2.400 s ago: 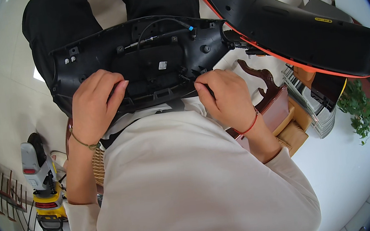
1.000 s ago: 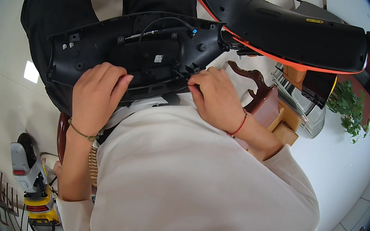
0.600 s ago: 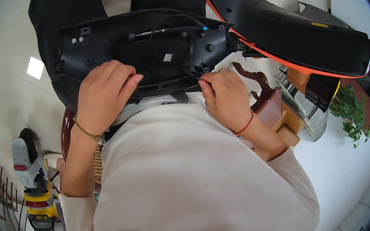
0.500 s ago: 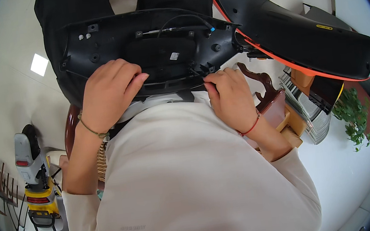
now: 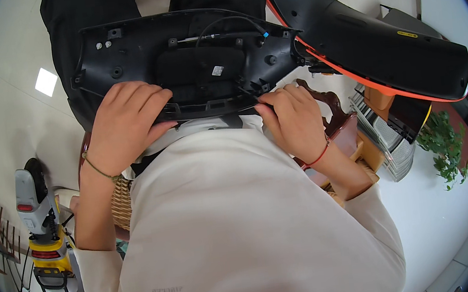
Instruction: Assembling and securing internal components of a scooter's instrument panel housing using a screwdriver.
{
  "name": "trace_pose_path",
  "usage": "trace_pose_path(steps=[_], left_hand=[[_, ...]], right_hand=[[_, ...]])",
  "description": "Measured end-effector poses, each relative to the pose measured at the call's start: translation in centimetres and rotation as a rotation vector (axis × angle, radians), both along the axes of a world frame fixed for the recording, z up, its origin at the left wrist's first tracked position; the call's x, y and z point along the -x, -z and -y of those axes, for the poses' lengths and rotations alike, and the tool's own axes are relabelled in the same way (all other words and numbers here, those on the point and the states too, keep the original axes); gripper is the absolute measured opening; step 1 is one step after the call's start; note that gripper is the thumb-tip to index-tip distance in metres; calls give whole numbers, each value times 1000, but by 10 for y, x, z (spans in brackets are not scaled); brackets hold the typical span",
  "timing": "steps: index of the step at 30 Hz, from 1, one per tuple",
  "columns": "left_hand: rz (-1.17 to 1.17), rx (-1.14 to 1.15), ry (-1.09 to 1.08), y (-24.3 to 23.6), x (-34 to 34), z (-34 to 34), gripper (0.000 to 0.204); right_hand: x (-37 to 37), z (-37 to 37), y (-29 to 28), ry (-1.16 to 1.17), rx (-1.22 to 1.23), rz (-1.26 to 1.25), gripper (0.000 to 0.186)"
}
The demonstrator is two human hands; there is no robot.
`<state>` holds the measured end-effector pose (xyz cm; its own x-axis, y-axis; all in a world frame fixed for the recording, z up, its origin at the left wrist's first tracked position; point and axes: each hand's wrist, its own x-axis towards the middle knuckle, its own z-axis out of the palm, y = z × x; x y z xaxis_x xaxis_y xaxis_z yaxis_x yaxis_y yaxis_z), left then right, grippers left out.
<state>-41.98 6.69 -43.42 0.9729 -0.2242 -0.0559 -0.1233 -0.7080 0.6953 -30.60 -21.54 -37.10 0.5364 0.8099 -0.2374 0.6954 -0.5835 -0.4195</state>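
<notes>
Across my lap lies a black plastic scooter panel (image 5: 135, 56), its hollow inner side with ribs and screw posts facing up. My left hand (image 5: 125, 115) is closed on the near edge at the left, fingers over the inner face and thumb along the rim. At the right end of that edge, my right hand (image 5: 292, 116) pinches the rim between thumb and fingers; some fingertips are hidden. A thin black cable with a blue connector (image 5: 266, 34) curves over the far part. Two pale round fasteners (image 5: 103, 45) sit at the far left corner, and a small white label (image 5: 217, 71) is near the middle.
A large black scooter body part with orange trim (image 5: 387, 57) stands close on the right. Beyond my right arm are a carved wooden chair (image 5: 331, 102), a wire rack (image 5: 381, 133) and a green plant (image 5: 447, 146). A yellow-and-grey scooter (image 5: 48, 250) stands at the left.
My left hand has shifted slightly left, and its thumb has dropped from above the panel to the near rim. My right hand keeps its place on the edge.
</notes>
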Motion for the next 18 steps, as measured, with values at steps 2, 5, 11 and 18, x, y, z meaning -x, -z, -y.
trace_pose_path(steps=[2,5,11,18], left_hand=[[-12,26,10,2,0,0,43],[-28,73,17,6,0,-1,42],[-15,121,8,11,0,2,39],[-24,91,4,8,2,3,39]], right_hand=[[1,4,6,0,-36,20,18],[4,6,7,23,-38,-11,25],[-6,2,5,-40,-35,-73,26],[-14,0,-1,-159,30,-78,20]])
